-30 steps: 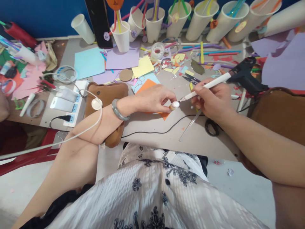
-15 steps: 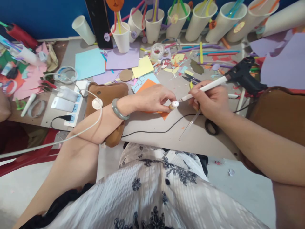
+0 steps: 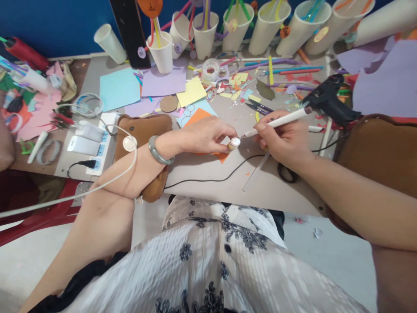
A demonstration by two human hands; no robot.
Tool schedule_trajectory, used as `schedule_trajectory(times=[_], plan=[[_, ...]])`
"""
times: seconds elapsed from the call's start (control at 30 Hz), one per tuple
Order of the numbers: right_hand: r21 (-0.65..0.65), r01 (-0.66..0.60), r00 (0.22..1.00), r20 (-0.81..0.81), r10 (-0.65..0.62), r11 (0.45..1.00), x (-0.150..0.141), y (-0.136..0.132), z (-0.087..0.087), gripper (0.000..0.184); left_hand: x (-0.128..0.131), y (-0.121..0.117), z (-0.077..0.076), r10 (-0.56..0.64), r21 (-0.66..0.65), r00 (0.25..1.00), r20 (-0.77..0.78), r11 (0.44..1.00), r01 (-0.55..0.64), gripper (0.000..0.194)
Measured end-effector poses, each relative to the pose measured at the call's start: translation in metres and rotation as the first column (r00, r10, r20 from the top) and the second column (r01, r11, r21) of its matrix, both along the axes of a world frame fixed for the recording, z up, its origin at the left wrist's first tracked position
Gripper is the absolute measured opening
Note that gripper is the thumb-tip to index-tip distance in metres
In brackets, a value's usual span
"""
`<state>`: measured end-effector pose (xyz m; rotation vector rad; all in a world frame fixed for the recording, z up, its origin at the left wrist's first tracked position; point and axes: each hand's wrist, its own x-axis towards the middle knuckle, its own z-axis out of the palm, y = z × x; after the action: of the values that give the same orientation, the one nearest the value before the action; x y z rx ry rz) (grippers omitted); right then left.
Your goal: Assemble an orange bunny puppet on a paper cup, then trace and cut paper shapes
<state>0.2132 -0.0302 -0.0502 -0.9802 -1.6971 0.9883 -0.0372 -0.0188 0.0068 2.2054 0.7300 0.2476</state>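
My left hand (image 3: 211, 134) pinches a small round piece (image 3: 233, 142) between thumb and fingertips. The piece has a white top and a yellowish side, and I cannot make out its exact kind. In my right hand (image 3: 285, 137) is a white pen (image 3: 289, 118), held at a slant with its tip pointing left. The tip sits close beside the white top; whether it touches I cannot tell. A thin clear stick (image 3: 256, 172) slants down to the table from under my right hand. Orange paper (image 3: 223, 157) lies beneath my left hand.
A black glue gun (image 3: 334, 100) lies right of the pen. Scissors (image 3: 259, 107) and paper scraps lie beyond my hands. Several paper cups (image 3: 163, 56) line the back. A power strip (image 3: 101, 148) is at left, and a black cable (image 3: 208, 180) crosses the table.
The whole view has shifted slightly, so the table things appear a little further left. Both hands keep their holds, with the pen tip still near the small round piece.
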Motion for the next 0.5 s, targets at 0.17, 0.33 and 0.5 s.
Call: schedule_trajectory(times=[0.17,0.33,0.5], plan=[[0.227,-0.05,0.986,0.164,0.012,0.973,0.0009,-0.0038,-0.0028,0.032,-0.001,0.0005,-0.0006,-0.007,0.032,1.0,0.006,0.999,0.007,0.017],[0.316,-0.138,0.968,0.243,0.06,0.939,0.001,-0.0068,-0.0052,0.034,-0.0015,-0.0003,0.0019,-0.025,0.025,1.0,0.008,0.999,0.025,0.019],[0.287,-0.18,0.954,0.285,0.096,0.941,0.001,-0.0061,-0.0096,0.038,-0.001,-0.0007,0.0032,-0.047,0.047,0.999,0.02,0.998,0.046,0.019]])
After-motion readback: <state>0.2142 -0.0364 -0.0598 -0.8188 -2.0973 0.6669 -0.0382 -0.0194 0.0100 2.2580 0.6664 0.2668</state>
